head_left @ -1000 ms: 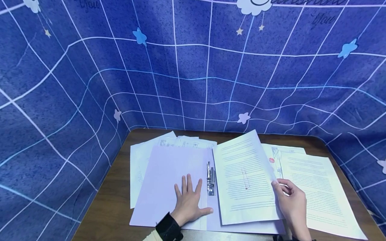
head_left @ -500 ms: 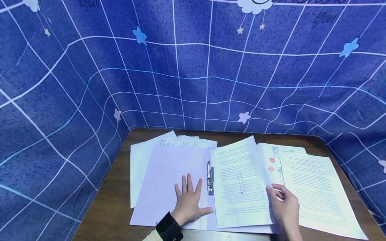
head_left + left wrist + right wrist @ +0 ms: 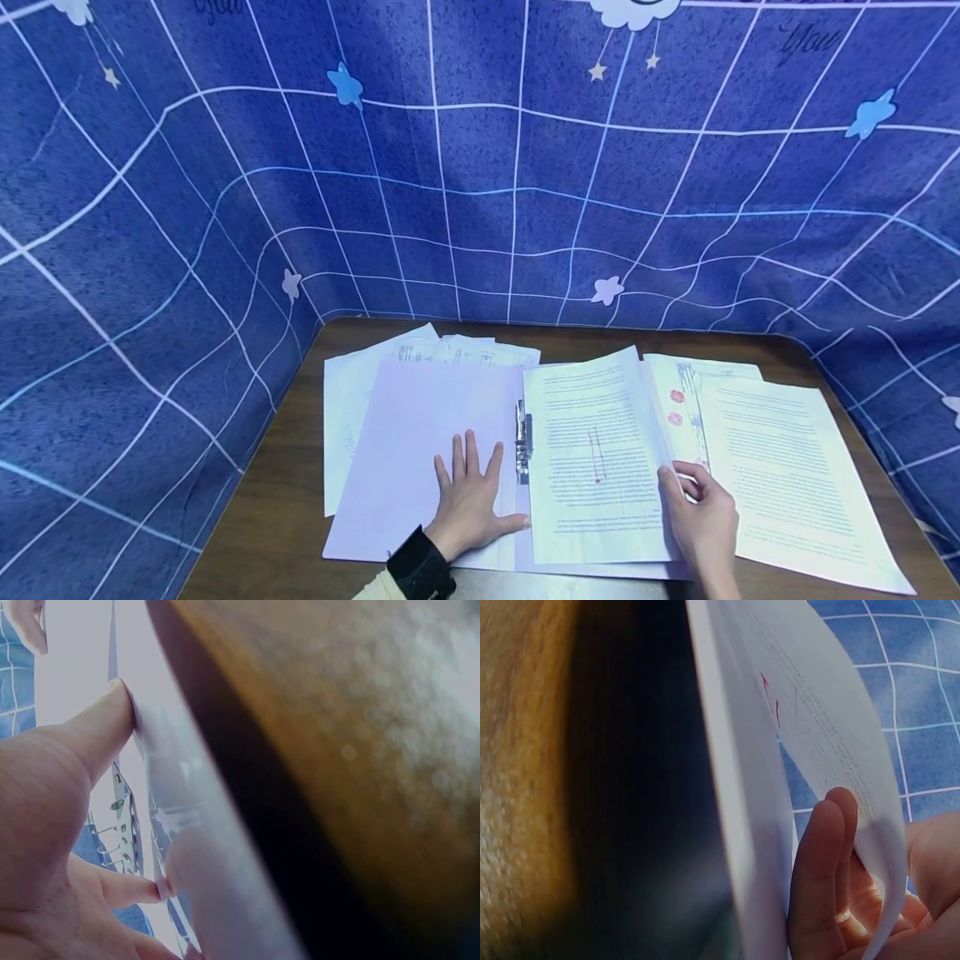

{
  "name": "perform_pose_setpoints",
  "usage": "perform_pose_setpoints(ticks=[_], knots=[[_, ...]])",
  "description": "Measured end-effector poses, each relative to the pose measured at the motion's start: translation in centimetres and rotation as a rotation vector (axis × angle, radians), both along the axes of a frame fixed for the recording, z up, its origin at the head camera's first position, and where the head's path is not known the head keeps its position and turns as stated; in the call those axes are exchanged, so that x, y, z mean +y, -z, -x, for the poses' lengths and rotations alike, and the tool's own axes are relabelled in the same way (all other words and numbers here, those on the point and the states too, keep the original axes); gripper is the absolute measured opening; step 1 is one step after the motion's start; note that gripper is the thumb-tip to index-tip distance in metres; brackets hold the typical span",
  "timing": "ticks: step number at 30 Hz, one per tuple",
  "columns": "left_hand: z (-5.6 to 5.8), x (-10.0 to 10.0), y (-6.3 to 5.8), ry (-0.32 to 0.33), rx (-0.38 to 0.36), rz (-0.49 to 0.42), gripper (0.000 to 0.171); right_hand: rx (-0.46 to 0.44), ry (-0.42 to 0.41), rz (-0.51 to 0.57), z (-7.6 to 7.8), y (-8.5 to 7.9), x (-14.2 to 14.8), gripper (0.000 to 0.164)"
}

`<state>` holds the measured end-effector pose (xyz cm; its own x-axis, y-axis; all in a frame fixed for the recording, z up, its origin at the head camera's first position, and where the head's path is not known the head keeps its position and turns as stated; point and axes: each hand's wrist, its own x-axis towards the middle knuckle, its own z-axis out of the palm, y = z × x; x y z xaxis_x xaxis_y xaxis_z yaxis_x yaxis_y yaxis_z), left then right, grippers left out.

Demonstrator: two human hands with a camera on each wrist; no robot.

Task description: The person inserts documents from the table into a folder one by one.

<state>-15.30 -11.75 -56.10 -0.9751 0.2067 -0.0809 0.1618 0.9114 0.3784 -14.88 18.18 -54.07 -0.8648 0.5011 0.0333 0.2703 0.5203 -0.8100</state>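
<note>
An open lilac ring binder (image 3: 427, 425) lies on the table, its metal clip (image 3: 522, 446) running along the inner side of the right half. With fingers spread, my left hand (image 3: 468, 504) rests flat on the left cover near the spine; the thumb points toward the right half. My right hand (image 3: 703, 515) pinches the right edge of a printed sheet (image 3: 600, 458) between thumb and fingers. This sheet bears red marks, and its left edge lies right beside the clip. In the right wrist view, the paper (image 3: 847, 712) bends upward between thumb and fingers.
Loose papers (image 3: 348, 383) stick out behind and left of the binder. To the right lie a printed page (image 3: 795, 475) and a paper with red stamps (image 3: 663, 375). A blue patterned cloth (image 3: 480, 167) hangs behind the brown wooden table (image 3: 255, 508).
My right hand has moved left with the sheet, bringing its left edge against the clip and turning it straighter. More of the red-stamped paper shows. My left hand has stayed in place.
</note>
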Motion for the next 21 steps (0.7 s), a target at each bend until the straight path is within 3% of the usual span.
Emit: perform_pose_setpoints(ticks=[10, 21], knots=[[-0.02, -0.06, -0.19, 0.007, 0.000, -0.007, 0.113, 0.002, 0.000, -0.026, 0.08, 0.17, 0.12, 0.028], [-0.06, -0.50, -0.62, 0.028, -0.048, -0.010, 0.105, -0.019, -0.004, -0.038, 0.01, 0.78, 0.15, 0.028]])
